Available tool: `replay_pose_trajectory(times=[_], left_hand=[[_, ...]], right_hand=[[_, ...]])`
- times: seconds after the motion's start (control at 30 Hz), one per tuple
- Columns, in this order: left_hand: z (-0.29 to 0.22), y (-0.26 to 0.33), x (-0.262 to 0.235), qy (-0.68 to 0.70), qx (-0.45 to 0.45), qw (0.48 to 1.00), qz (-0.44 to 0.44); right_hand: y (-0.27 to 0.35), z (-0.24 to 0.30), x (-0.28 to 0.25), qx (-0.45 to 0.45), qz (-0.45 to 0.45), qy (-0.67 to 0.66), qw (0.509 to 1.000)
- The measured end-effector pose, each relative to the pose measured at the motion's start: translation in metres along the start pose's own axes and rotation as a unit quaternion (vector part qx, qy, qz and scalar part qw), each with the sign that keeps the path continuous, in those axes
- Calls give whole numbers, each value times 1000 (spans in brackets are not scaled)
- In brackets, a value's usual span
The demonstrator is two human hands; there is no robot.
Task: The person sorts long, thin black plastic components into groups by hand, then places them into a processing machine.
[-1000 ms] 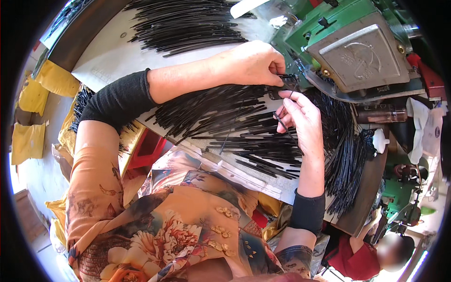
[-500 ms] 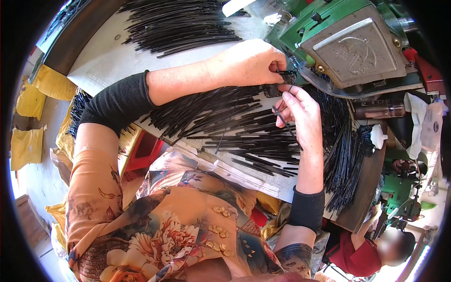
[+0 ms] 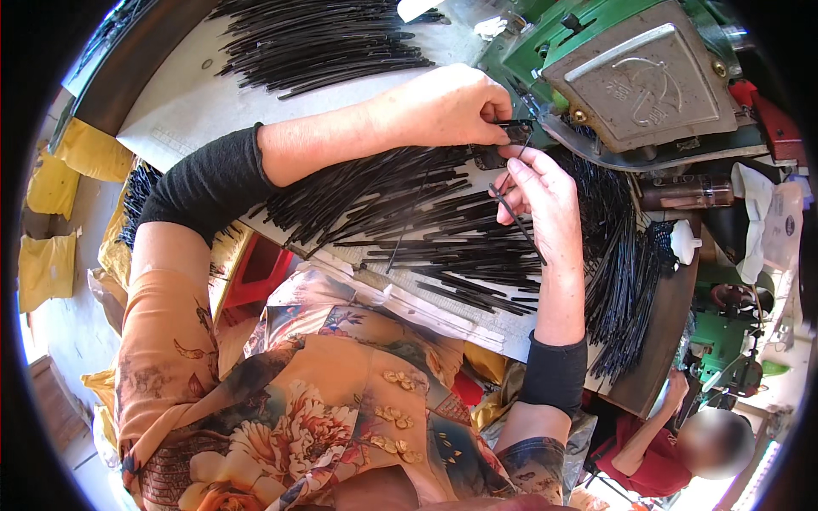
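Note:
My left hand (image 3: 456, 104) reaches across to the green machine, thumb and forefinger pinched at a small dark metal fixture (image 3: 515, 131). What the pinch holds is too small to make out. Just below and to the right is my right hand (image 3: 545, 192), its fingers curled round a thin black rod (image 3: 518, 223) that slants down over the palm toward the wrist. The right fingertips come close to the left ones beside the fixture. Under my left forearm, a loose heap of similar black rods (image 3: 341, 200) covers the worktable (image 3: 175, 119).
The green machine (image 3: 630, 81) with a grey metal cover stands at the upper right. More rods lie in a sheaf (image 3: 324, 43) at the back and a bundle (image 3: 626, 281) to the right. A brown bottle (image 3: 686, 192) is beside the machine. A person in red (image 3: 643, 456) works at lower right.
My hands stay at the fixture, nearly in the same pose. The whole view has shifted slightly. The person in red has moved an arm up at the lower right.

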State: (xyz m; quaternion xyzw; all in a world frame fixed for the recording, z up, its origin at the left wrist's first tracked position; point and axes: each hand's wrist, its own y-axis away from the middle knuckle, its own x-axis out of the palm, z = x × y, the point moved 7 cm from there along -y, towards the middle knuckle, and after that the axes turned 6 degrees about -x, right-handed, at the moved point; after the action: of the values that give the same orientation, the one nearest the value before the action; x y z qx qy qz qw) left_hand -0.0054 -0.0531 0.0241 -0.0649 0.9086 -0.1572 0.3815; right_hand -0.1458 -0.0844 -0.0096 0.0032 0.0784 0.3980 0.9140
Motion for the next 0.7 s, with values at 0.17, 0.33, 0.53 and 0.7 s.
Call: replay_pose_trajectory(times=[0.17,0.33,0.53,0.7], left_hand=[[12,1,10,179,-156,966,102],[17,3,18,277,-198,932,127],[14,4,17,248,-187,945,107],[2,8,25,224,-140,950,165]], right_hand=[[-2,-5,-1,20,17,-76,997],[0,-6,2,26,16,-91,995],[7,0,24,41,106,-99,989],[10,-7,21,42,117,-34,992]])
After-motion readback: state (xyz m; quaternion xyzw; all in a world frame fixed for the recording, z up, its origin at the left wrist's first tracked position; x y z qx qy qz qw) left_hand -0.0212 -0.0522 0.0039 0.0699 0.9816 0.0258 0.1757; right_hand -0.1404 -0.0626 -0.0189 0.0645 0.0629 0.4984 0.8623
